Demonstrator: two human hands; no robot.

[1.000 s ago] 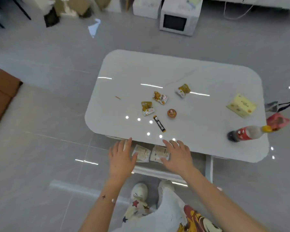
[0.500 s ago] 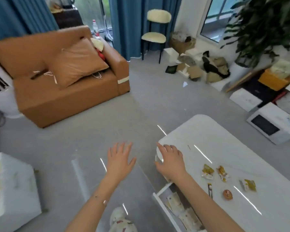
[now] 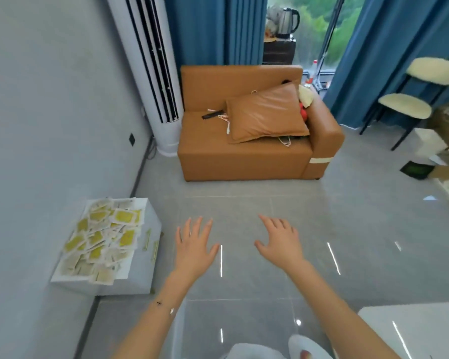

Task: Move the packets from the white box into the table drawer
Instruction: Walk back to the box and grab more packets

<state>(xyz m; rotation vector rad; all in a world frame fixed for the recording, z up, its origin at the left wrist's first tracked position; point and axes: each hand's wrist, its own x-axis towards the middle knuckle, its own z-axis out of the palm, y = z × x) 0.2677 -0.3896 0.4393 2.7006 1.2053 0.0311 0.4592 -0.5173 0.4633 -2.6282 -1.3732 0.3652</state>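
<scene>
Packets [image 3: 101,237] fill the white box [image 3: 143,275] on the floor [image 3: 360,229] at nine o'clock. Left hand [image 3: 192,247] and right hand [image 3: 280,244] hover spread wide and empty above the floor; counter [image 3: 412,332] corner shows at five o'clock.

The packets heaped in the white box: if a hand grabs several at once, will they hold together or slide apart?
The packets look flat and thin, so probably light and a little floppy. They lie loosely heaped, some over the rim of the white box, so a handful would likely slide and fan apart.
</scene>
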